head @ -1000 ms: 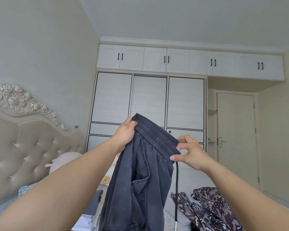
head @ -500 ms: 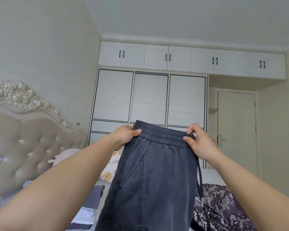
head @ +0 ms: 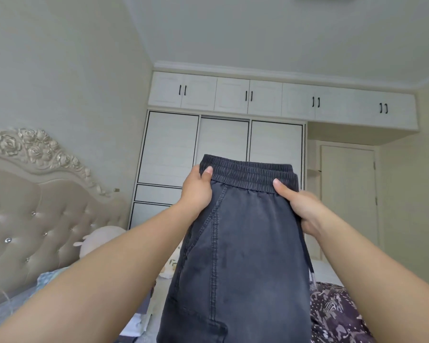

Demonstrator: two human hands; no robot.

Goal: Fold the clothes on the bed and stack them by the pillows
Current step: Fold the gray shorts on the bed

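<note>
Far left: tufted headboard (head: 35, 214) with carved rose trim, running along the left wall. Near its base a pale round plush toy (head: 102, 240), and a light blue patterned pillow (head: 47, 277) partly hidden behind the left forearm. Bed surface (head: 156, 300) shows in a narrow strip between the forearm and the garment; some folded items lie there, low and mostly hidden, so I can't tell what they are.

Left hand (head: 196, 191): pinches the left end of the waistband, thumb on the near face, other fingers behind the fabric, not visible.

Centre: dark grey trousers (head: 235, 263), held up in the air over the bed, in front of the wardrobe. Waistband up and roughly level, tilting slightly down to the right. Long axis vertical, legs hanging down out of frame. Slanted pocket opening and a vertical seam on the near face, left of centre.

Right hand (head: 300, 206): grips the right end of the waistband, thumb pressed on the near face, fingers wrapped behind. Drawstring (head: 307, 253) hangs below this hand along the right edge.

Far centre: white wardrobe (head: 223, 142), sliding doors closed, upper cabinets closed; contents not visible.

Right, low: dark patterned garment (head: 332, 315) lying on the bed. Far right: closed door (head: 347, 194).
</note>
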